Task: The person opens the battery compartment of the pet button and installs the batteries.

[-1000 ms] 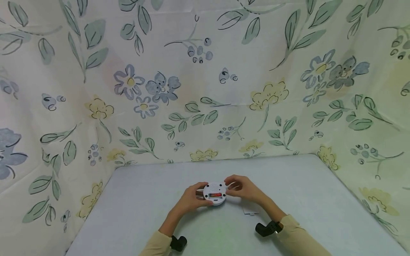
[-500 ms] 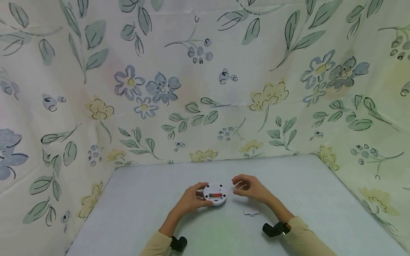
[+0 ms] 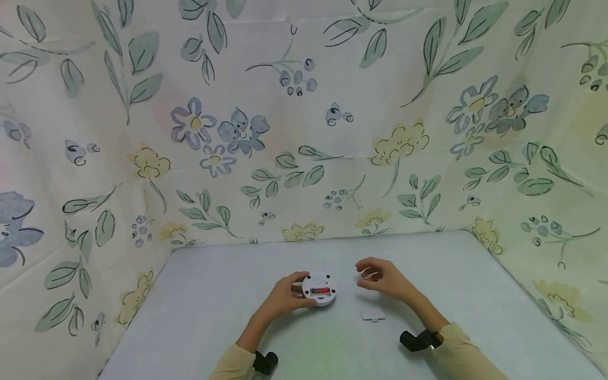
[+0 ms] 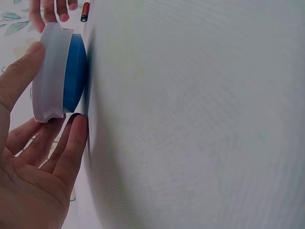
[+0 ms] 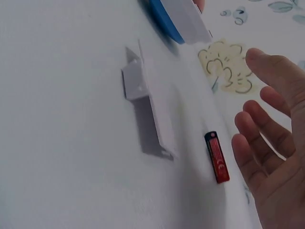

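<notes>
My left hand (image 3: pixel 280 297) grips the edge of a round white device (image 3: pixel 319 278), thumb at the near side and fingers at the far side. Its underside faces up, showing speaker holes, dark feet and an uncovered battery slot with a red battery (image 3: pixel 320 291) in it. In the left wrist view the device's blue part (image 4: pixel 75 71) faces the table. To the right, my right hand (image 3: pixel 386 279) hovers with loosely bent fingers and nothing in them. Below it lies a white battery cover (image 3: pixel 372 314), its tab (image 5: pixel 136 78) standing up in the right wrist view.
A loose red and black battery (image 5: pixel 218 157) lies on the table beyond the cover, hidden in the head view behind my right hand. The pale tabletop (image 3: pixel 214 316) meets a floral cloth (image 3: pixel 304 200) at the back and sides.
My right hand has drawn away from the device to the right, uncovering the battery cover on the table. The left hand and device stay in place.
</notes>
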Available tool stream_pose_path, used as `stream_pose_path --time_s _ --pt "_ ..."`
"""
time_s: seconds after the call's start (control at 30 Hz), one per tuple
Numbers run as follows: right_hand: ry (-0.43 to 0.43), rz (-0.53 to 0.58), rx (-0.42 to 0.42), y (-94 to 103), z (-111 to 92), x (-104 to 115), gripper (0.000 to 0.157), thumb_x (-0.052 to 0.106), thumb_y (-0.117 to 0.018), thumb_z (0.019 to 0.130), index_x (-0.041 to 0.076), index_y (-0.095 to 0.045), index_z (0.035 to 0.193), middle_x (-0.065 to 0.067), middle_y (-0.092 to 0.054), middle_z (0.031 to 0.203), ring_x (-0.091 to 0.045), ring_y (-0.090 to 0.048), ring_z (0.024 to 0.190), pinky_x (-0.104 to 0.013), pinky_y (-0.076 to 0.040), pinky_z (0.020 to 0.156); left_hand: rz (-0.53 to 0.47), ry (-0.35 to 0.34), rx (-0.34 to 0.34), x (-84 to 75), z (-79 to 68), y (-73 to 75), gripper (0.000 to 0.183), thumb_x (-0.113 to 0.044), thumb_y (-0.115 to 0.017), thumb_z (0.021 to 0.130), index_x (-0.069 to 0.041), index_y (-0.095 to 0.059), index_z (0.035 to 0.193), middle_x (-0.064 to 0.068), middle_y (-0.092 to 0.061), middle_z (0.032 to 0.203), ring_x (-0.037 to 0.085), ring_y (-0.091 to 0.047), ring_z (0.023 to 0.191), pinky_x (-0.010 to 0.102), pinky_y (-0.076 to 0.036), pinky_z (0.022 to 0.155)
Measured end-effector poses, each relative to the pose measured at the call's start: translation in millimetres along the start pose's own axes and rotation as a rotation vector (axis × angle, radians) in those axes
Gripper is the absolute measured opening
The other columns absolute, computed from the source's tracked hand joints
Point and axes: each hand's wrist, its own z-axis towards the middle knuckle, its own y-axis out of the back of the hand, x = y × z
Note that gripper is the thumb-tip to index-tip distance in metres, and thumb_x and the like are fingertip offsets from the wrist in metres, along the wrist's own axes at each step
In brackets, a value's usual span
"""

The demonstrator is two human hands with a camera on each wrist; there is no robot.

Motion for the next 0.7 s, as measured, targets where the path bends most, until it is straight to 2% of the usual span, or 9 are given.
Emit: stream_pose_path --time_s 0.3,0.7 --pt "-0.004 -0.029 -0.07 15.9 -10.8 -6.6 0.045 0.012 -0.083 0.088 -0.005 -0.063 0.124 -0.022 -0.065 0.115 -0.039 -0.063 0.105 -0.042 -0.056 0.087 -0.002 0.001 -0.002 0.6 0.9 -0.2 0.073 -0.019 -0.089 0.082 -0.002 -0.053 0.143 0.016 -0.057 0.136 0.03 -0.065 0.108 0.034 -0.057 0.084" --pt "-0.055 -0.211 -0.088 25.5 -23.2 -17.1 0.052 0.024 -0.088 0.083 0.002 -0.066 0.124 -0.011 -0.066 0.12 -0.032 -0.06 0.105 -0.04 -0.054 0.083 -0.005 0.009 0.0 0.1 0.2 0.7 0.074 -0.02 -0.089 0.082 -0.001 -0.053 0.144 0.015 -0.058 0.134 0.029 -0.065 0.108 0.035 -0.057 0.084"
